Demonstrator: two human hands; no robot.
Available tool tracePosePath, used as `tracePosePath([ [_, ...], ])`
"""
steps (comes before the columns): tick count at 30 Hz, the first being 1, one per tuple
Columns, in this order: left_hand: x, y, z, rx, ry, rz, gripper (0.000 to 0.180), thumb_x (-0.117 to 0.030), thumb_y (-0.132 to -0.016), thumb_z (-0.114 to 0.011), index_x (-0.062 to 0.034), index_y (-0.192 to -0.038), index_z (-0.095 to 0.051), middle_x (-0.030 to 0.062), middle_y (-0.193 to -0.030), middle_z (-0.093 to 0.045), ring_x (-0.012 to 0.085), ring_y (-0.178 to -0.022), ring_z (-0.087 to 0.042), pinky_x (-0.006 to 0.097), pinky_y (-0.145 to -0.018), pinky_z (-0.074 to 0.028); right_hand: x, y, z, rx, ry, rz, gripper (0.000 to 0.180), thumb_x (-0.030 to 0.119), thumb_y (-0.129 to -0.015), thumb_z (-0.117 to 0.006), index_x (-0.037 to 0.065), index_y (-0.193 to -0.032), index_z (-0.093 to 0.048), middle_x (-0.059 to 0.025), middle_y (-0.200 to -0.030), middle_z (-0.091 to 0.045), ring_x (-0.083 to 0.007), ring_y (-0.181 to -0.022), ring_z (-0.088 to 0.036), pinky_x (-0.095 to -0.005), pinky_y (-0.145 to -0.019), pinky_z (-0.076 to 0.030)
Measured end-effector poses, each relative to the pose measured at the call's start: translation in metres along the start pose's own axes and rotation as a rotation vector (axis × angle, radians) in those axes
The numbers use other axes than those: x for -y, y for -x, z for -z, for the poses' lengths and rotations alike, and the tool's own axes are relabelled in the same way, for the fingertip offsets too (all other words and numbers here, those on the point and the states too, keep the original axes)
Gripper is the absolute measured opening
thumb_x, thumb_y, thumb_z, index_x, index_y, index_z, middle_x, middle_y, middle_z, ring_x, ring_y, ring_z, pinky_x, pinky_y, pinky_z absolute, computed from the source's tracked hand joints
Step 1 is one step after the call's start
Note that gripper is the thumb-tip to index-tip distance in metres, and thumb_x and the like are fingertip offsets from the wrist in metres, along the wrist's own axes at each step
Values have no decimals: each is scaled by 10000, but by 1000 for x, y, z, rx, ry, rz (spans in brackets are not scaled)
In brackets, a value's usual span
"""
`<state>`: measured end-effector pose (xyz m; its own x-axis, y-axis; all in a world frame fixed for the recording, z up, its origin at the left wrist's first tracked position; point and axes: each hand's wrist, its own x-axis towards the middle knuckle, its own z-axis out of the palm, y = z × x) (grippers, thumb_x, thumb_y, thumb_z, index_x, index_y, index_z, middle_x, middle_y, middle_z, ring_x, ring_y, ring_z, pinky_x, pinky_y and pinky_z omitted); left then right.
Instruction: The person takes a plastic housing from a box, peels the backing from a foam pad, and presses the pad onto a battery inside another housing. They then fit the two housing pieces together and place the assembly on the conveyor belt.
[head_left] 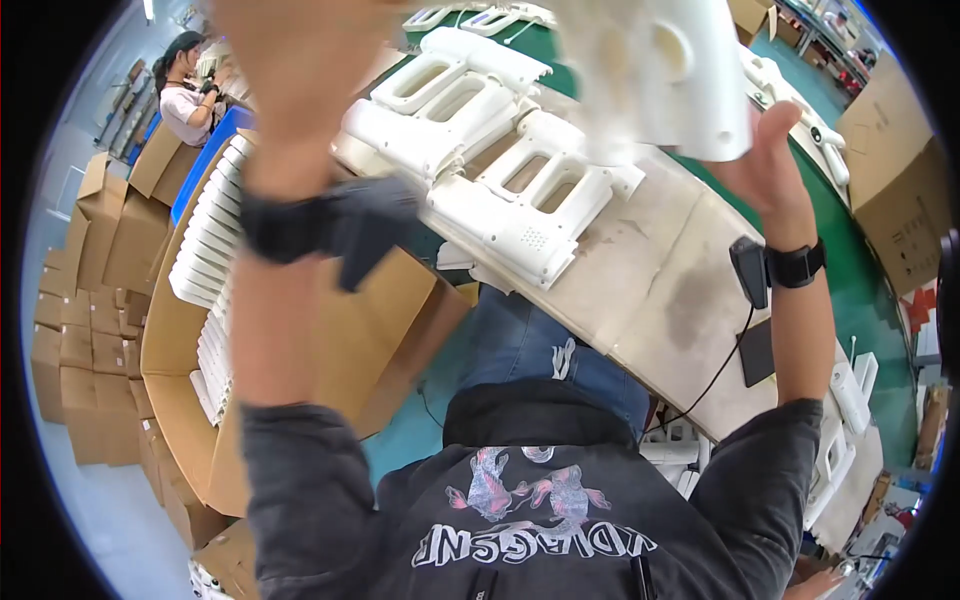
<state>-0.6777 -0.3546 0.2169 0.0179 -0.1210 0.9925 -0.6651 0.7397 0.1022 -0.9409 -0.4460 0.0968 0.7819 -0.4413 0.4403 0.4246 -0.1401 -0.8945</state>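
A white plastic housing [690, 75] with rounded openings is raised at the top of the view, smeared by motion. My right hand [768, 165] holds it at its right end; the thumb sticks out and the other fingers are mostly behind the part. At the upper left, my left hand [305, 60] is lifted and badly blurred, so its fingers cannot be made out. Between my arms, similar white housings lie on the table: one [515, 240] nearer, with slotted openings and a speaker grille, and others [400, 135] stacked beyond it.
An open cardboard box [390, 340] at my left holds rows of white parts [205, 250]. The worktop [650, 300] carries a dark flat object [758, 355] with a cable nearby. More white parts [850, 395] lie at right. Cartons [90, 370] are piled far left; a co-worker [185, 95] is beyond.
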Motion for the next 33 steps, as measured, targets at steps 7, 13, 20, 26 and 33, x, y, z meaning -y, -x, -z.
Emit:
tracePosePath([
  [7, 49, 132, -59, -91, 122, 518, 1256, -367, -537, -993, 56, -1429, -216, 190, -1359, -356, 301, -1298, -385, 393, -1104, -343, -21, 30, -15, -488, -490, -286, 791, 646, -964, -439, 130, -1545, -289, -130, -1522, -403, -342, -1365, -445, -666, -1047, -401],
  [13, 52, 205, -58, 15, 44, 735, 1166, -287, -639, -951, 58, -1432, -169, 220, -1405, -282, 325, -1311, -357, 414, -1109, -327, -38, 15, 23, -689, -477, -526, 525, 396, -986, -574, 110, -1413, -467, -100, -1394, -510, -320, -1227, -545, -606, -949, -495],
  [20, 41, 234, -42, 174, 132, 831, 935, -66, -806, -795, 29, -1430, -105, 248, -1371, -310, 331, -1294, -386, 410, -1111, -313, -57, 12, 48, -673, -325, -561, 461, 373, -979, -588, 117, -1356, -517, -83, -1244, -609, -279, -1091, -610, -532, -876, -533],
  [26, 25, 233, -27, 218, 233, 905, 931, -103, -789, -812, 31, -1427, -148, 228, -1379, -303, 312, -1303, -377, 401, -1111, -315, -54, 32, 32, -613, -379, -539, 495, 386, -1011, -500, 71, -1392, -490, -99, -1293, -607, -250, -1091, -625, -489, -856, -555],
  [33, 40, 246, -25, 385, 271, 842, 1057, -302, -798, -845, 54, -1469, -110, 234, -1407, -277, 355, -1339, -313, 446, -1146, -268, -48, 36, 19, -734, -328, -585, 514, 419, -1003, -504, 77, -1387, -507, -104, -1258, -625, -259, -1032, -644, -489, -841, -556],
])
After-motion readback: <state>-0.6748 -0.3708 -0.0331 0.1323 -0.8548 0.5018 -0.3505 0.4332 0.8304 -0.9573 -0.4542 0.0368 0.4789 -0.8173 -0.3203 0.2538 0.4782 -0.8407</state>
